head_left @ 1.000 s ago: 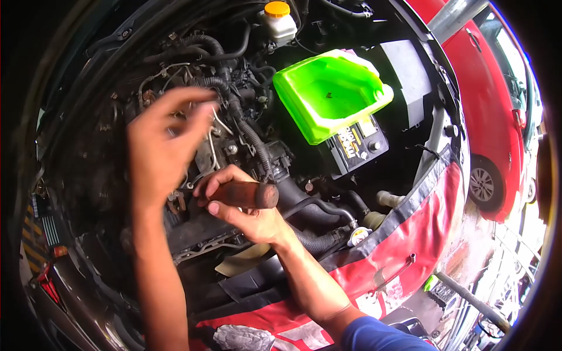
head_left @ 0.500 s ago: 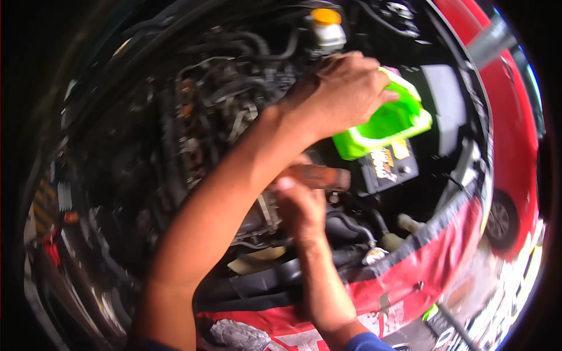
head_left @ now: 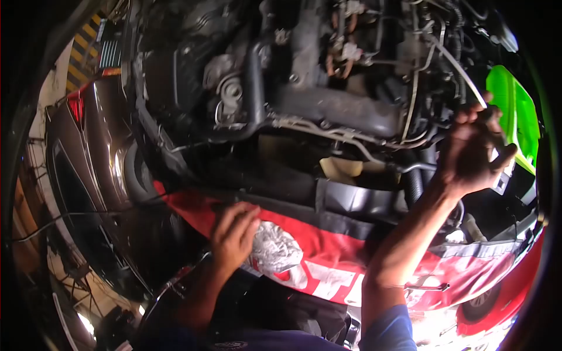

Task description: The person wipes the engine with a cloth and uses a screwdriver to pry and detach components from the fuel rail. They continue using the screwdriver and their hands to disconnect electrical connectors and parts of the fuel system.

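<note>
My left hand (head_left: 234, 238) rests over the red cover (head_left: 328, 248) on the car's front edge, fingers a little apart, beside a crumpled grey-white rag (head_left: 276, 247). At the right side of the engine bay my right hand (head_left: 475, 143) is raised, its thumb spread away from partly curled fingers. I make out nothing held in it, though shadow darkens the fingertips. A thin pale tube (head_left: 459, 67) runs down to those fingertips. Just beyond them is a bright green container (head_left: 516, 114), cut off by the edge of view. The engine (head_left: 333, 108) lies between and above both hands.
A dark car (head_left: 96, 152) stands at the left, with a thin black cable (head_left: 88, 213) crossing in front of it. Part of a red car (head_left: 503, 292) shows at the lower right. A pale tan piece (head_left: 341, 168) lies behind the front panel.
The view has swung left. My left hand has let go of the green container and come down beside the rag. My right hand has moved towards the container; its orange-brown object no longer shows.
</note>
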The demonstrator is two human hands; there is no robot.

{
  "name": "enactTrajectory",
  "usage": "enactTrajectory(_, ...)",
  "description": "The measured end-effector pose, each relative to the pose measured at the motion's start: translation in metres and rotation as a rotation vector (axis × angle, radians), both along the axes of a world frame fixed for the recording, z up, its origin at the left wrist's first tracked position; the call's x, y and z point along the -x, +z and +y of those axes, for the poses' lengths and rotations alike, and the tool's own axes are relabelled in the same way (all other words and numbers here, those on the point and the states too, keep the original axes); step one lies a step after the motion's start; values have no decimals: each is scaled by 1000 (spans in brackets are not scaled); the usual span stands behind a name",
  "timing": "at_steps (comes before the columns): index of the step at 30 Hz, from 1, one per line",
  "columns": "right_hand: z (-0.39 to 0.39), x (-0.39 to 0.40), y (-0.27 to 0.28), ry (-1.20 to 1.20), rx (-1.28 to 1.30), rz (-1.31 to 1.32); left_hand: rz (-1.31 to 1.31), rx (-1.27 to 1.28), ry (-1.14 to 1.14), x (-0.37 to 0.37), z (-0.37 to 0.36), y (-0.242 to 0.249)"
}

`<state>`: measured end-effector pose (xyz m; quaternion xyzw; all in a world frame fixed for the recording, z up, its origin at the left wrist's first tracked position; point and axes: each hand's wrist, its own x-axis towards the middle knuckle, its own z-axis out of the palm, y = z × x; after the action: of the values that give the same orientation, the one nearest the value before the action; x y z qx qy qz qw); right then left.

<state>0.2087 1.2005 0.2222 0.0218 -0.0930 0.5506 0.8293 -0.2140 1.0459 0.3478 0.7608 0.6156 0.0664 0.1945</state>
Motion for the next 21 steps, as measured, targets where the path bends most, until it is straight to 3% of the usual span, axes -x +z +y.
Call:
enactTrajectory(3, 11, 28, 34, -342, 474, -197, 182, 189, 92, 5, -65, -9)
enactTrajectory(4, 10, 24, 27, -318, 401, -159, 221, 180, 98, 9, -77, -21)
enactTrajectory(7, 18, 50, 53, -508, 551, -171, 142, 138, 72, 32, -85, -48)
enactTrajectory(9, 17, 42, 49, -469, 497, -113, 14, 153, 11, 38, -72, -42)
enactTrajectory(12, 6, 9, 17, -223, 188, -145, 88, 109, 27, 22, -53, -9)
enactTrajectory(15, 11, 15, 29, -374, 334, -170, -95, 133, -48, 21, -48, 9)
enactTrajectory(17, 6, -14, 6, -126, 179, -3, -207, 460, -87, 34, -62, 31)
enactTrajectory(19, 9, -26, -3, -116, 160, 36, -19, 495, -295, 38, -71, 67)
enactTrajectory(21, 10, -37, -6, -131, 171, 56, -116, 572, -108, 44, -73, 85)
